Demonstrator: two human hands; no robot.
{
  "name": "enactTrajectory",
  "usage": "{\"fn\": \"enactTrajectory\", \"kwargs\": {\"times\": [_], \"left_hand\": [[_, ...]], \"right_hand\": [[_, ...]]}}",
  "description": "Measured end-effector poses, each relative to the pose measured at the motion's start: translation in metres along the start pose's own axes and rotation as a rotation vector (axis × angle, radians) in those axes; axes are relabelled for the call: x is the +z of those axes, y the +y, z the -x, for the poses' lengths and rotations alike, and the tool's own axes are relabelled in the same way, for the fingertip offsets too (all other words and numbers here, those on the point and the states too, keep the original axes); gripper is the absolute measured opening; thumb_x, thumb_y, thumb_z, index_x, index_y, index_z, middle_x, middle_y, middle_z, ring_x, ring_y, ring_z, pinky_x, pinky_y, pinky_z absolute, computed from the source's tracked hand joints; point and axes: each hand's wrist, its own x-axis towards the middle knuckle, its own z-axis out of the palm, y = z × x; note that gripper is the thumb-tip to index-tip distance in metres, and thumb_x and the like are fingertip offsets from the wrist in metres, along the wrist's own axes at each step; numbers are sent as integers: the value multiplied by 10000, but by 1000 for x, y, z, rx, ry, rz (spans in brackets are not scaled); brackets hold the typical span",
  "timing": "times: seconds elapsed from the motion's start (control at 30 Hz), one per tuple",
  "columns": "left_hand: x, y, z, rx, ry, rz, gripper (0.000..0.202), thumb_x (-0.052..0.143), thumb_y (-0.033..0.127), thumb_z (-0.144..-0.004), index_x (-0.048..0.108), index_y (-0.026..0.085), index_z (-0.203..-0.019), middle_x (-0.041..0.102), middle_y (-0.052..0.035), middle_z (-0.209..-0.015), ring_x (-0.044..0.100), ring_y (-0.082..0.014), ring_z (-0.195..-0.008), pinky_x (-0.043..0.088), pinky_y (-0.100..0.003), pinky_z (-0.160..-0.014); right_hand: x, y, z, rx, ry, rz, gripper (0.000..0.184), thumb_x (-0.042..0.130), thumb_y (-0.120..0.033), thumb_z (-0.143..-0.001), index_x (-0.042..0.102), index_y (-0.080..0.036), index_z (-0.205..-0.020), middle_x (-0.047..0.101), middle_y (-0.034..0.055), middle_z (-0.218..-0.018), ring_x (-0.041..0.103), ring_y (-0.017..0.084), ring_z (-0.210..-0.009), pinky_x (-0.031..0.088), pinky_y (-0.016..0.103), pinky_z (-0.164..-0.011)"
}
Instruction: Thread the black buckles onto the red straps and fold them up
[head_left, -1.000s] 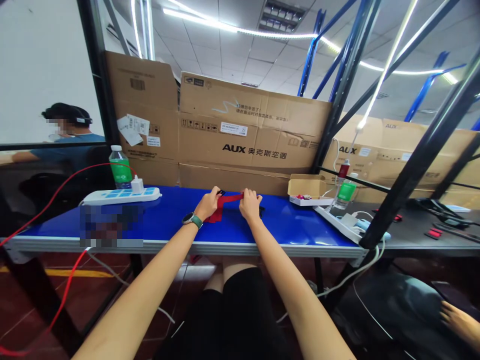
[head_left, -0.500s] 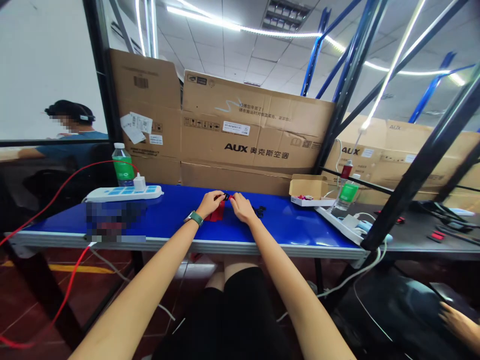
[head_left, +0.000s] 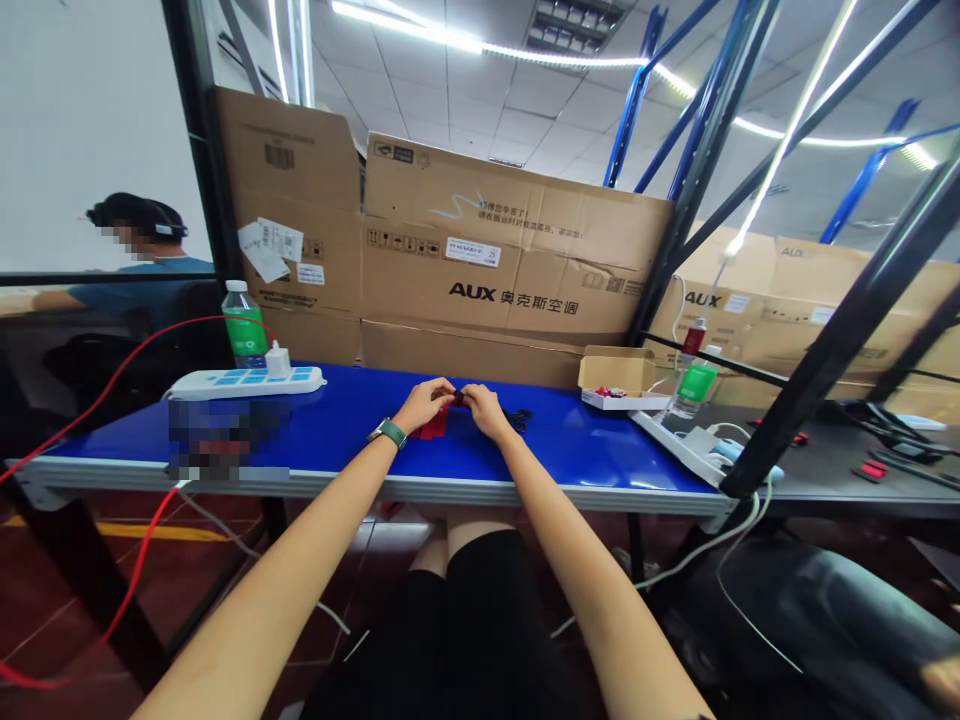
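Observation:
Both of my hands meet over the middle of the blue table (head_left: 315,440). My left hand (head_left: 424,404), with a green watch on its wrist, pinches a red strap (head_left: 434,426) that bunches beneath it on the table. My right hand (head_left: 481,408) is closed on the small black clip at the strap's end, fingertips touching those of the left hand. A small black piece (head_left: 519,417) lies on the table just right of my right hand.
A white power strip (head_left: 244,381) and a green-labelled bottle (head_left: 243,327) stand at the back left. An open cardboard box (head_left: 621,381), another bottle (head_left: 693,384) and a second power strip (head_left: 679,442) sit to the right. Cardboard cartons (head_left: 480,270) wall the back. Another person (head_left: 142,260) sits far left.
My hands, a second ago apart with the red strap stretched between them, have come together at the middle. The strap now lies bunched under my left hand.

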Motion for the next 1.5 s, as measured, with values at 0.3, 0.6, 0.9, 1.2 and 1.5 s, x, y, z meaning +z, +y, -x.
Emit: {"fn": "enactTrajectory", "kwargs": {"times": [0.3,0.6,0.9,1.2,1.5], "left_hand": [[1,1,3,-36,36,-94,197,696,358,-781,653,170,-823,739,-63,-812,706,-199,-742,563,-310,-724],[1,0,2,-68,38,-106,155,673,302,-769,677,159,-828,750,-80,-805,722,-201,-739,577,-302,-727],[1,1,3,-73,98,-267,147,656,300,-764,676,164,-814,743,-64,-776,689,-179,-683,553,-280,-678],[4,5,5,-35,60,-232,186,664,352,-781,689,172,-824,752,-64,-796,701,-188,-698,561,-277,-662],[6,8,6,-85,1,-106,243,693,403,-797,652,172,-858,735,-57,-756,689,-185,-586,556,-288,-575]], "right_hand": [[-3,-9,5,-63,59,-222,237,528,-270,-922,633,-244,-1132,643,-12,-795,583,184,-770,453,292,-782],[-4,-8,1,-86,92,-169,131,591,-247,-915,688,-235,-828,724,41,-932,630,218,-929,464,364,-927],[2,-1,-3,0,223,-346,74,583,-281,-877,633,-229,-895,718,26,-895,655,197,-876,500,331,-898],[6,-2,2,61,83,-382,222,529,-266,-842,542,-231,-1061,683,-3,-819,642,179,-765,509,309,-782],[3,-8,4,168,103,-385,279,632,-321,-753,430,-266,-937,654,-43,-707,642,172,-665,483,273,-659]]}}
